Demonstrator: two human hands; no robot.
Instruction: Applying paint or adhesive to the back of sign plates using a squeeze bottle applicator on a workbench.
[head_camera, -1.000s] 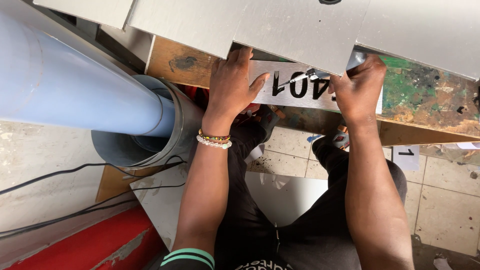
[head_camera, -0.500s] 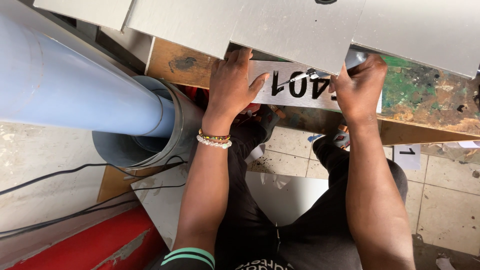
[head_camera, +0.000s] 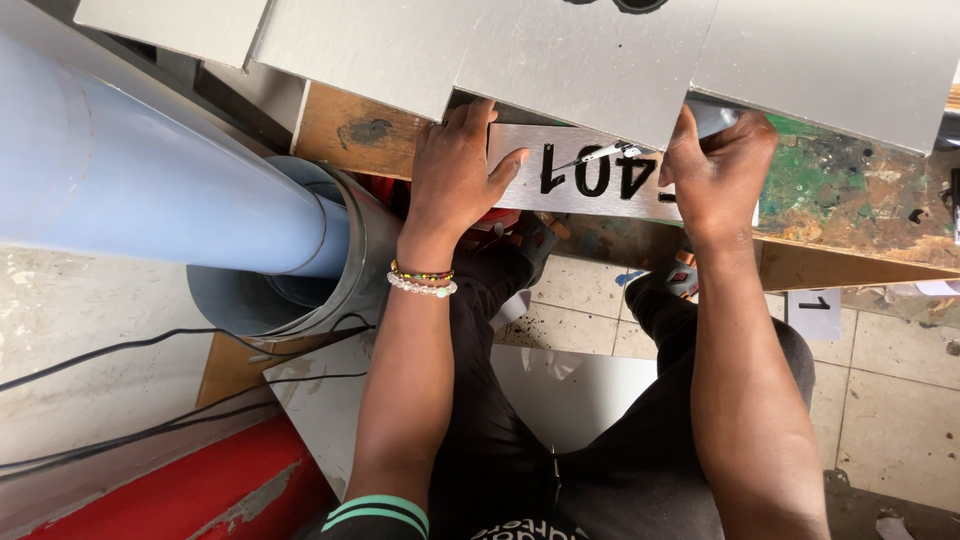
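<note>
Brushed metal strip (head_camera: 590, 180) with black cut-out characters, left hand (head_camera: 455, 165) fingers spread flat on it, right hand (head_camera: 715, 170) fisted around thin tool (head_camera: 600, 154).

The stencil plate (head_camera: 600, 175) is brushed metal with a dull sheen. The overlying sheets (head_camera: 560, 60) are matt, smooth metal. The bench top (head_camera: 850, 195) is rough, paint-stained wood. The large pipe (head_camera: 140, 190) is smooth, pale blue plastic.

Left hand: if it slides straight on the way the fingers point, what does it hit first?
Probably the edge of the large grey metal sheet overlapping the strip. The left hand points up-frame, fingertips already at that edge; depth is unclear.
</note>
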